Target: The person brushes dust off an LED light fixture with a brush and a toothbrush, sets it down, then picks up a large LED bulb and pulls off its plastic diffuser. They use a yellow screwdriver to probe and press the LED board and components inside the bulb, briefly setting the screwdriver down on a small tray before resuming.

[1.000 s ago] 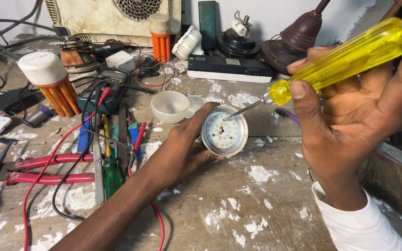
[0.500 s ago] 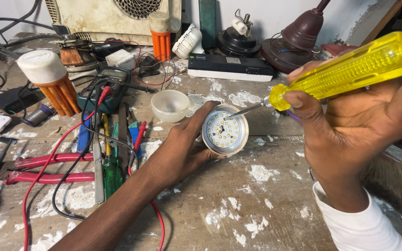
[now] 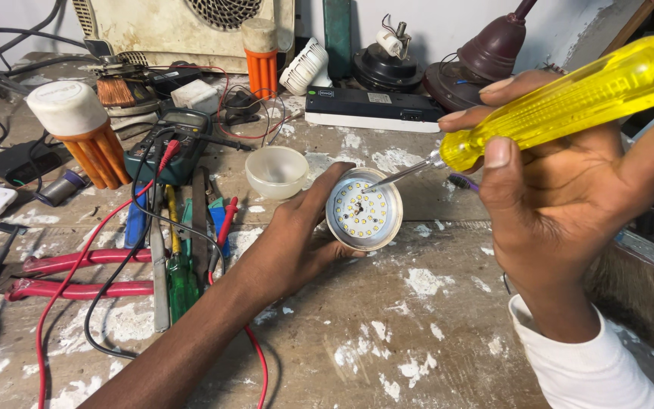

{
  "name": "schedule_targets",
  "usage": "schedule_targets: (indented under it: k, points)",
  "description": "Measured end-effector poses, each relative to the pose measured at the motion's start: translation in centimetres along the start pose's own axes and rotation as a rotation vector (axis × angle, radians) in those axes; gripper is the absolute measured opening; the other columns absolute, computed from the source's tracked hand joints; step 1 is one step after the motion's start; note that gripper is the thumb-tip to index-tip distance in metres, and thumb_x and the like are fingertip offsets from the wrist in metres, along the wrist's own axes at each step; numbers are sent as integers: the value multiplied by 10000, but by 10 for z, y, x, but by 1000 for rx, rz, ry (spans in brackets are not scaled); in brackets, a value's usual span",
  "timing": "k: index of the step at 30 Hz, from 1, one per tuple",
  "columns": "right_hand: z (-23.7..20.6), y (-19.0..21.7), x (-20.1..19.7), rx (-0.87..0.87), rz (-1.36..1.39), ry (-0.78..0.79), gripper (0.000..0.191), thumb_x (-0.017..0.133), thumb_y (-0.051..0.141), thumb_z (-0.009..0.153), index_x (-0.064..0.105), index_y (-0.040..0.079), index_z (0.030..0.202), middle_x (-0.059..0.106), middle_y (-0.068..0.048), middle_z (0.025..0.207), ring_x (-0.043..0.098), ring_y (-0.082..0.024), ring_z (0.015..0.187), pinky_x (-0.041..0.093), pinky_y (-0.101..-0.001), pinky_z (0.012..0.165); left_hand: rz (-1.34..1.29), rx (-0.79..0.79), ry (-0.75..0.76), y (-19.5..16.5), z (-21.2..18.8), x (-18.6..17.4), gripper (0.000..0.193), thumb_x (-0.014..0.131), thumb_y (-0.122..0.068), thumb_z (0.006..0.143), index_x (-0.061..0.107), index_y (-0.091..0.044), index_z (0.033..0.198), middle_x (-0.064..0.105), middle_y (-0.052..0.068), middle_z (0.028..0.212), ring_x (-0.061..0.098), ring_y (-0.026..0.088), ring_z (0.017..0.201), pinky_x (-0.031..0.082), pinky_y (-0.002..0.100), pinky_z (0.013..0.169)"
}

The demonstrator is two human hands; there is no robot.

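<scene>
My left hand (image 3: 297, 242) grips an opened LED bulb (image 3: 363, 214) resting on the workbench, its round white board dotted with small yellow chips facing up. My right hand (image 3: 569, 189) holds a screwdriver with a clear yellow handle (image 3: 562, 102). Its metal shaft (image 3: 403, 173) slants down to the left, and the tip touches the bulb's board near the upper right. A white dome cover (image 3: 277, 171) lies open side up just left of the bulb.
A green multimeter (image 3: 172, 144) with red and black leads, red-handled pliers (image 3: 77, 274), screwdrivers (image 3: 179, 265) and orange-bodied bulbs (image 3: 85, 136) crowd the left. A black and white box (image 3: 372, 110) and dark lamp bases (image 3: 486, 64) stand behind. The paint-spattered bench edge (image 3: 645, 295) drops off at right.
The screwdriver handle has shifted slightly right and up in my right hand while its tip stays on the bulb's board. My left hand keeps the bulb still.
</scene>
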State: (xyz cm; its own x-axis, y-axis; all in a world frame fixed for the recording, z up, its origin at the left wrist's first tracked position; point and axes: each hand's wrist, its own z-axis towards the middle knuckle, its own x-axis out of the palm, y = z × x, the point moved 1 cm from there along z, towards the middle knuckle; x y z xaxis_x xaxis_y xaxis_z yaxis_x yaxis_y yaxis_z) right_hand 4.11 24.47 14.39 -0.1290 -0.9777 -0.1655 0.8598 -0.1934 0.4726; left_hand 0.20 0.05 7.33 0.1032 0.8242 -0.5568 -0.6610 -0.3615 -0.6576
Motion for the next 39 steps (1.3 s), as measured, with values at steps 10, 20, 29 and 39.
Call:
schedule_targets:
  k: [10,20,29,39]
  points:
    - [1,1,-1,14,41,-28,864,646,-15,1150,-70,197,1586,553,-208,1268,709,-283,992,595,-406,944,19,49,-8,4,-1,1,984,859,-198,783,271,-26,1553,515,276,1482,502,391,1405,438,463,1137]
    - [-2,1,1,60,117,-71,895,657,-17,1141,-95,178,1585,545,-210,1275,704,-283,996,594,-418,967,6,40,-28,3,0,0,987,870,-203,763,289,-27,1542,562,274,1436,537,384,1382,453,462,1124]
    - [-4,-8,-2,64,138,-95,857,631,1,1153,-67,178,1616,580,-210,1259,696,-285,987,575,-413,949,-48,13,-19,1,1,0,978,867,-207,770,293,-44,1545,589,272,1402,578,364,1356,486,454,1106]
    - [-2,0,1,91,145,-140,879,638,-2,1150,-64,158,1655,599,-214,1272,711,-279,1006,588,-396,905,23,18,-16,1,0,0,962,858,-177,784,288,-30,1545,559,284,1422,555,381,1355,478,466,1101]
